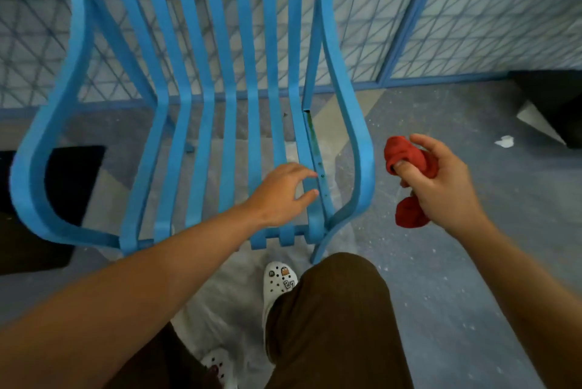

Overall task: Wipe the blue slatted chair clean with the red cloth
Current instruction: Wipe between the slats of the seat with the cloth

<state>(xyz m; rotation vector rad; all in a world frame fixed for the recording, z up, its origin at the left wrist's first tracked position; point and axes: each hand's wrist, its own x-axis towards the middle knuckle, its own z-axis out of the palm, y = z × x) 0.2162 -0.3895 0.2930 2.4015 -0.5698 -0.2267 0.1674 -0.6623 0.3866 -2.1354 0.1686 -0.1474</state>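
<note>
**A:** ok so what's in the shot? start with the big stuff

**B:** biggest thing is the blue slatted chair (201, 111), filling most of the upper left. It stands on a grey speckled floor (441, 278) in front of a white lattice screen (504, 20) with blue framing. One slat (315, 149) on the right side of the seat shows a darker greenish streak, where the blue looks worn off.

**A:** and the person?

**B:** brown trousers (330, 325), white clogs (278, 281) with little charms on them, standing right at the chair's front edge.

**A:** hands?

**B:** left hand (283, 193) is on the seat near the front right corner, fingers spread and fairly straight, tips touching the slats by that worn strip. Nothing held in that grip. Right hand (441, 181) is off to the right of the chair, raised above the floor, fingers and thumb curled round the red cloth (409, 174). The cloth is bunched up, one lump poking out above the hand and one below. It's near the chair's right armrest (356, 149) but not touching it.
</note>
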